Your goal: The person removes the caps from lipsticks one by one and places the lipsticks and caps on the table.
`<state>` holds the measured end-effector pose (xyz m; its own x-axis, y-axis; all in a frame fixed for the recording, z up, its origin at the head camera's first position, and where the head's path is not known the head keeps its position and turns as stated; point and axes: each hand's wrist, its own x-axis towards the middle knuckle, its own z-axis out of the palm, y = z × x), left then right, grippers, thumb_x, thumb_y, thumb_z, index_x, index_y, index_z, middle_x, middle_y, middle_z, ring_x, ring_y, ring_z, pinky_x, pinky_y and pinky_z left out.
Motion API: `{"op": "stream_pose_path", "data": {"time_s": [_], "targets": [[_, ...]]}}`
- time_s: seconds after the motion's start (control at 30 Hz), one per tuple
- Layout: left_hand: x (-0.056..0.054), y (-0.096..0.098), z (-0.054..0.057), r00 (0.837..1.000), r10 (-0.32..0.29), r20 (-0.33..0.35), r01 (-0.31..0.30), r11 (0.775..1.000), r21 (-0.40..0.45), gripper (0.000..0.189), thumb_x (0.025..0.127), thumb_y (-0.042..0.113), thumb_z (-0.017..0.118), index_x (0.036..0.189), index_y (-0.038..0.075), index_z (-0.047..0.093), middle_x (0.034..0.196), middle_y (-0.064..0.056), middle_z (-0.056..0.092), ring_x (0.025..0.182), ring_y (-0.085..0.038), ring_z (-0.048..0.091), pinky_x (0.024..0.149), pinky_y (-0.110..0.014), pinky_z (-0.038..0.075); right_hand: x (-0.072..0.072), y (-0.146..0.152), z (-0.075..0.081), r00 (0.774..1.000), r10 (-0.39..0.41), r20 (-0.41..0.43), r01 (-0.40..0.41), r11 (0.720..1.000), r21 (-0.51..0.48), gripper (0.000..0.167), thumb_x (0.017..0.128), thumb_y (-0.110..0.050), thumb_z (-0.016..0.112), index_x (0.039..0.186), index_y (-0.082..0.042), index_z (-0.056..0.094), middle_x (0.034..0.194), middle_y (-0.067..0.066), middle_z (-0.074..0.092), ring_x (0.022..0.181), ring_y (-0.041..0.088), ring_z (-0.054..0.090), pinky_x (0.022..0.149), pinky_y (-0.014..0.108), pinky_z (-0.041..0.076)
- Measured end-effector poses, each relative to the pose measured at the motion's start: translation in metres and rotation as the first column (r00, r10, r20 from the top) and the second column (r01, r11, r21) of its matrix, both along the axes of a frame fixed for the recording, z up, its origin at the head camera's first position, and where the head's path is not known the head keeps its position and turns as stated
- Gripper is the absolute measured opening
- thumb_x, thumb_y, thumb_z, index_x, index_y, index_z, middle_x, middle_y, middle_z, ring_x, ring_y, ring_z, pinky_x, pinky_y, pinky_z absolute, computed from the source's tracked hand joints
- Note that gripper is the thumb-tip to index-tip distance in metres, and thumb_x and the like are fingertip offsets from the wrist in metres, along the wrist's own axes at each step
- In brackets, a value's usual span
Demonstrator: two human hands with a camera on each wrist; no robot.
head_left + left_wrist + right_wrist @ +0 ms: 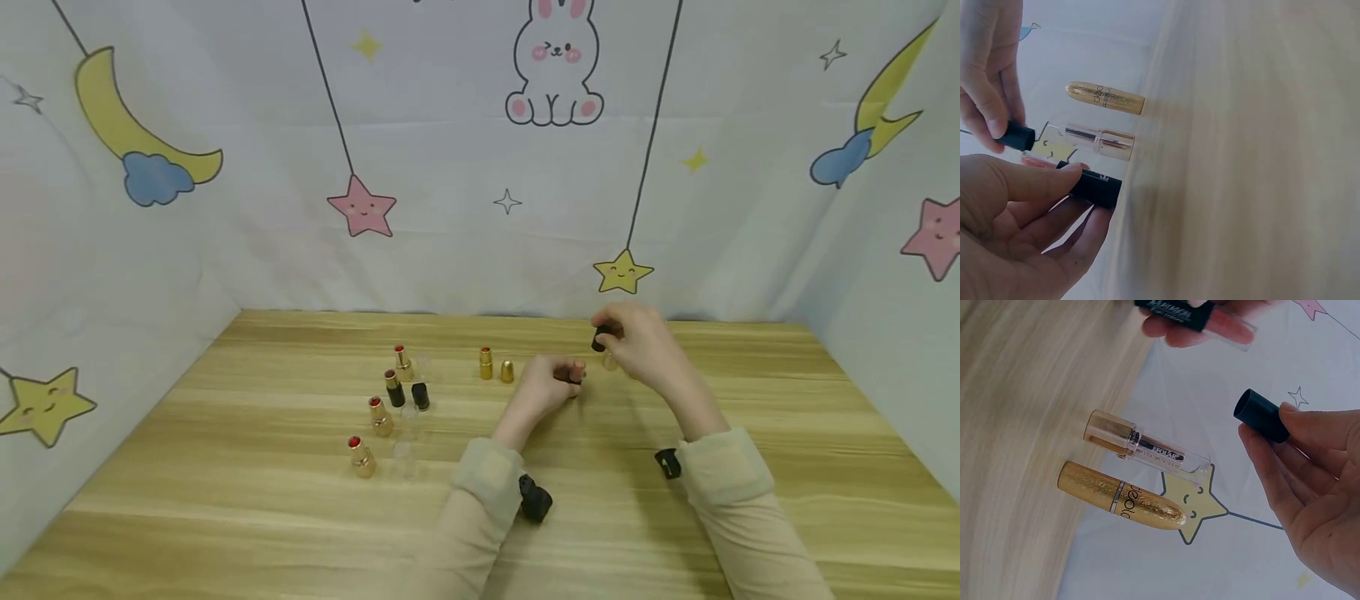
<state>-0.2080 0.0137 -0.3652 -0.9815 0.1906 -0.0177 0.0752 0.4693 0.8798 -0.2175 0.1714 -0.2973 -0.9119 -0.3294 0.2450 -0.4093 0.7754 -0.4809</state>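
Note:
My left hand grips the black base of a lipstick between thumb and fingers, low over the wooden table. Its pinkish-red upper part is uncovered by the black cap and seems to sit in a clear sleeve. Up and to the right, my right hand pinches the black cap, whose hollow end shows in the right wrist view. Cap and lipstick are apart. Close by stand a lipstick with a clear cap and rose-gold base and a closed gold bullet-shaped lipstick.
On the left of the table stand several uncapped red lipsticks, with clear caps and a black cap beside them. A gold lipstick stands near its gold cap. A patterned curtain hangs behind.

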Motion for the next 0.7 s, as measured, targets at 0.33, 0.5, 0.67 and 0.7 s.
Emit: {"op": "stream_pose_path", "data": {"time_s": [0.33,0.5,0.67,0.7], "targets": [[0.014,-0.03,0.015,0.998,-0.066,-0.011,0.065,0.997,-0.038,0.015,0.085,0.001,0.069,0.099,0.002,0.072,0.102,-0.01,0.072,0.094,-0.024,0.067,0.082,-0.031,0.054,0.007,-0.009,-0.013,0.999,0.052,-0.014,-0.051,0.997,0.051,0.014,0.089,-0.004,0.065,0.102,-0.001,0.067,0.094,0.014,0.071,0.087,0.028,0.068,0.077,0.043,0.054],[0.018,-0.048,0.017,0.991,-0.133,-0.031,0.128,0.982,-0.137,0.009,0.084,0.0,0.069,0.092,0.0,0.072,0.095,-0.01,0.07,0.086,-0.019,0.063,0.078,-0.03,0.051,0.009,-0.02,-0.021,0.997,0.078,-0.009,-0.078,0.996,0.052,0.013,0.087,-0.004,0.067,0.1,-0.001,0.068,0.09,0.011,0.072,0.084,0.024,0.068,0.074,0.04,0.055],[0.02,-0.065,0.02,0.992,-0.128,-0.017,0.122,0.972,-0.202,0.01,0.082,0.0,0.069,0.092,0.001,0.071,0.091,-0.008,0.069,0.079,-0.016,0.054,0.075,-0.028,0.046,0.013,-0.035,-0.029,0.993,0.119,-0.005,-0.118,0.991,0.066,0.014,0.087,-0.005,0.068,0.1,0.0,0.068,0.091,0.011,0.071,0.083,0.022,0.067,0.074,0.038,0.054],[0.02,-0.068,0.022,0.993,-0.121,-0.014,0.115,0.971,-0.207,0.009,0.082,0.0,0.069,0.091,0.002,0.071,0.09,-0.008,0.068,0.079,-0.016,0.053,0.074,-0.028,0.045,0.014,-0.039,-0.03,0.992,0.126,-0.004,-0.126,0.99,0.071,0.014,0.087,-0.005,0.068,0.101,-0.001,0.068,0.091,0.011,0.071,0.083,0.022,0.067,0.073,0.038,0.054]]}}
